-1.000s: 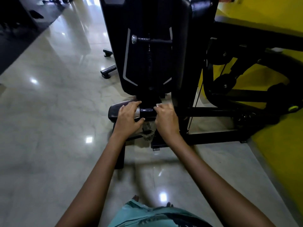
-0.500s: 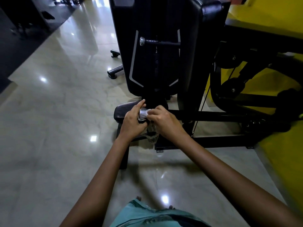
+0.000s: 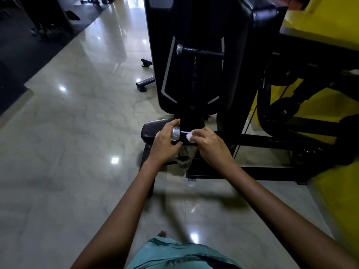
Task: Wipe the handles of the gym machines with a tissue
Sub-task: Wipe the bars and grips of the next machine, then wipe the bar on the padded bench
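My left hand (image 3: 165, 143) grips the silver-capped black bar handle (image 3: 176, 133); my right hand (image 3: 208, 142) pinches crumpled white tissue (image 3: 190, 136) against it (upper handle (image 3: 202, 52) seemingly unwiped).

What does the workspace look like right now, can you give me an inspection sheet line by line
Surface: glossy marble floor, ceiling lights reflected.
Job's things: white tissue pressed on the black handle bar; silver end cap on its left end.
Clutter: crumpled clear plastic hanging under the bar.
Hands: left hand grips the bar around the cap; right hand pinches the tissue.
Cables: thin machine cable running down at right.
Surroundings: black gym machine, upper handle, yellow wall.
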### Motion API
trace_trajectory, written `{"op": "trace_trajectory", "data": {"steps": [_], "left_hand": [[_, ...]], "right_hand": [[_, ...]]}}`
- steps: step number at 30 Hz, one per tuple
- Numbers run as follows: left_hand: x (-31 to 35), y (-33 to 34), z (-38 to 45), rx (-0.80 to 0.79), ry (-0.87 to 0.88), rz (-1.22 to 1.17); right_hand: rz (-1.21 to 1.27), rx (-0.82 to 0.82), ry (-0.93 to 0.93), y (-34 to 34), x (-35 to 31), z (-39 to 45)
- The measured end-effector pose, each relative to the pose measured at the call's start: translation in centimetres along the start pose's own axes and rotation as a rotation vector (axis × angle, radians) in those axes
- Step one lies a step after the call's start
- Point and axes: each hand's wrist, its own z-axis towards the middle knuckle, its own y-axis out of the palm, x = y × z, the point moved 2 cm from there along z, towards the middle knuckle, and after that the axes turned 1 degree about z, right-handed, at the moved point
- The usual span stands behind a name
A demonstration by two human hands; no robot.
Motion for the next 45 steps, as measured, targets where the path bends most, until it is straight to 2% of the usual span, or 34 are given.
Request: {"op": "trace_trajectory", "data": {"steps": [4,7,10,14,17,20,26,30,33,36,38,45], "left_hand": [[-0.2,0.0,-0.1,-0.014,0.007,0.025],[0.0,-0.3,-0.2,-0.057,0.03,0.063],[-0.7,-1.2,-0.5,-0.145,0.047,0.184],[-4.4,-4.8,-0.9,-0.177,-0.132,0.348],[-6.5,-7.7,-1.3,-0.241,-0.201,0.503],[-8.4,-10.0,-1.3,-0.302,-0.273,0.578],[-12.9,-11.3,-1.7,-0.437,-0.503,0.502],[-17.3,-12.0,-3.1,-0.567,-0.642,0.565],[-20.3,-13.4,-4.1,-0.655,-0.691,0.654],[-23.1,-15.9,-4.0,-0.677,-0.72,0.678],[-24.8,-17.8,-3.7,-0.657,-0.714,0.679],[-29.6,-24.6,-3.4,-0.619,-0.675,0.741]], "right_hand": [[0.007,-0.009,0.193,-0.4,-0.6,-0.5],[0.128,-0.123,0.336,-0.3,-1.7,0.5],[0.214,-0.155,0.298,0.1,-3.1,1.8],[0.306,-0.072,0.213,-0.2,-4.1,4.2],[0.339,-0.036,0.154,0.0,-5.0,7.4],[0.334,-0.145,0.136,1.8,-6.6,11.2],[0.298,-0.392,0.136,7.1,-10.6,16.2],[0.276,-0.543,0.154,11.1,-13.3,19.2],[0.247,-0.669,0.175,14.9,-14.4,21.2],[0.172,-0.81,0.144,18.8,-16.1,22.7],[0.132,-0.838,0.125,21.2,-17.4,23.9],[0.136,-0.745,0.077,25.7,-22.6,28.5]]}}
